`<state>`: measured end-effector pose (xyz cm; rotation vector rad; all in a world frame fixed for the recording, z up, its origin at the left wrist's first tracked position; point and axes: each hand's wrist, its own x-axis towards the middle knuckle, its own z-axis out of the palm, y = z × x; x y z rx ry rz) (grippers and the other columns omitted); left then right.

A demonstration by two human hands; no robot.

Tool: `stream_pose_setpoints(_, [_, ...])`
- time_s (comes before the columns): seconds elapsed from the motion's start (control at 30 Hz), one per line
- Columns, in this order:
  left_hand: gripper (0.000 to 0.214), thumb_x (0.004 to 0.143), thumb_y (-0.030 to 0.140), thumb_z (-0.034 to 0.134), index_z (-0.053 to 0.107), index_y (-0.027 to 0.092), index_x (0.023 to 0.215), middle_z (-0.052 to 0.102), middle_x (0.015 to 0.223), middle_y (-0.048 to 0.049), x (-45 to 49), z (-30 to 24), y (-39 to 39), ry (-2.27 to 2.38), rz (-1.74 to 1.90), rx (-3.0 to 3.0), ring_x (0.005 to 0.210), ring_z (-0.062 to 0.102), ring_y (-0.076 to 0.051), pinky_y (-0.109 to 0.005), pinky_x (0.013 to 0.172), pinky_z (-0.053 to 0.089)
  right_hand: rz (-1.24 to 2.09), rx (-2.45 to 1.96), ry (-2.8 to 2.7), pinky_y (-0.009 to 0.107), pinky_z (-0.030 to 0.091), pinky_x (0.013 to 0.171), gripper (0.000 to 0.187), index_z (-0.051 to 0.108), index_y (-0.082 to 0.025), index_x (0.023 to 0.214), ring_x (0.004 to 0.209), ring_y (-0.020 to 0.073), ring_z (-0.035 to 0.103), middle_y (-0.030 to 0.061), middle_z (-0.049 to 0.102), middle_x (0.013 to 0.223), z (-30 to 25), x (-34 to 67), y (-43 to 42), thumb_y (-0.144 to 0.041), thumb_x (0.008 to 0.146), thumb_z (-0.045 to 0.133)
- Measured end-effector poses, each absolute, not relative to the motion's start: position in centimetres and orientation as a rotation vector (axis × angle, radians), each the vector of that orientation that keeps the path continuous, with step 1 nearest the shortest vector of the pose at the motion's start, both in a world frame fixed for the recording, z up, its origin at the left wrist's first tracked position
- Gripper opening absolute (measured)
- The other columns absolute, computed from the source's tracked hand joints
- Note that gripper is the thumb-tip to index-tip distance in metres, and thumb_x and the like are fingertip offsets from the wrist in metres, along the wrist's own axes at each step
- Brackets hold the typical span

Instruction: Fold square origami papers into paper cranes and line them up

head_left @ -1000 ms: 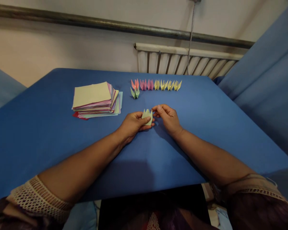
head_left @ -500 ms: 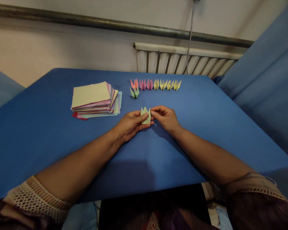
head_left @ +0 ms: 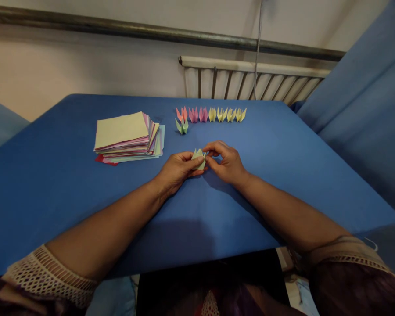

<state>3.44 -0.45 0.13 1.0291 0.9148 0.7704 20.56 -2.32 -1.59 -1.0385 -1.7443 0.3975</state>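
A small pale green folded paper piece with pointed tips is held up over the middle of the table. My left hand pinches it from the left, thumb across its front and fingers behind. At its right edge, my right hand grips a pointed flap between thumb and fingertips; the exact contact is partly hidden. Beyond the hands stands a green paper crane. Behind it runs a row of cranes: an orange-red crane, two pink cranes and several yellow cranes.
A thick stack of coloured paper sheets lies to the left on the blue table, with a red sheet poking out underneath. A radiator and a pipe run along the wall. Blue curtains hang at the right.
My right hand has shifted slightly, its index finger rising, and the right flap of the green paper is drawn outward. My left hand keeps its hold. The whole view has shifted a little.
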Motion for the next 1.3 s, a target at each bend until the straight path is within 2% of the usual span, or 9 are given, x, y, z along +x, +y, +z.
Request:
stream_pose_setpoints(0.33, [0.033, 0.062, 0.039, 0.087, 0.073, 0.014, 0.079, 0.069, 0.080, -0.0019, 3.55, 0.38, -0.56, 0.939, 0.784, 1.064, 0.070, 0.063, -0.009, -0.018, 0.065, 0.054, 0.227, -1.003, -1.885, 0.033, 0.053, 0.081, 0.019, 0.058, -0.024, 0.101, 0.086, 0.0165, 0.062, 0.0041, 0.063, 0.101, -1.47, 20.98, -2.40, -0.014, 0.085, 0.055])
stream_pose_setpoints(0.47, [0.035, 0.060, 0.041, 0.087, 0.074, 0.014, 0.078, 0.070, 0.080, -0.0025, 3.53, 0.40, -0.57, 0.948, 0.792, 1.077, 0.072, 0.064, -0.010, -0.018, 0.066, 0.053, 0.176, -1.019, -1.923, 0.035, 0.051, 0.086, 0.014, 0.058, -0.024, 0.093, 0.095, 0.0194, 0.061, 0.0044, 0.063, 0.097, -1.24, 21.06, -2.54, -0.014, 0.085, 0.055])
stream_pose_setpoints(0.67, [0.038, 0.059, 0.043, 0.088, 0.074, 0.014, 0.079, 0.070, 0.080, -0.0033, 3.65, 0.48, -0.69, 0.961, 0.807, 1.083, 0.072, 0.065, -0.011, -0.019, 0.063, 0.053, 0.095, -1.069, -1.979, 0.036, 0.050, 0.086, 0.015, 0.060, -0.024, 0.099, 0.097, 0.0205, 0.061, 0.0073, 0.063, 0.106, -0.93, 21.21, -2.72, -0.016, 0.088, 0.054])
stream_pose_setpoints(1.03, [0.039, 0.060, 0.043, 0.088, 0.074, 0.014, 0.082, 0.070, 0.079, -0.0031, 3.76, 0.28, -0.67, 0.952, 0.851, 1.069, 0.073, 0.066, -0.012, -0.020, 0.064, 0.053, -0.057, -1.132, -1.953, 0.038, 0.046, 0.085, 0.007, 0.060, -0.023, 0.089, 0.096, 0.0213, 0.062, 0.0065, 0.067, 0.102, -1.42, 21.10, -2.69, -0.020, 0.092, 0.054])
stream_pose_setpoints(1.3, [0.040, 0.058, 0.044, 0.088, 0.073, 0.014, 0.079, 0.068, 0.076, -0.0011, 3.83, 0.47, -0.77, 0.955, 0.865, 1.067, 0.069, 0.064, -0.010, -0.021, 0.064, 0.052, 0.048, -1.109, -1.884, 0.039, 0.047, 0.088, 0.006, 0.060, -0.024, 0.091, 0.099, 0.0219, 0.061, 0.0066, 0.067, 0.102, -1.37, 20.75, -3.01, -0.020, 0.090, 0.055])
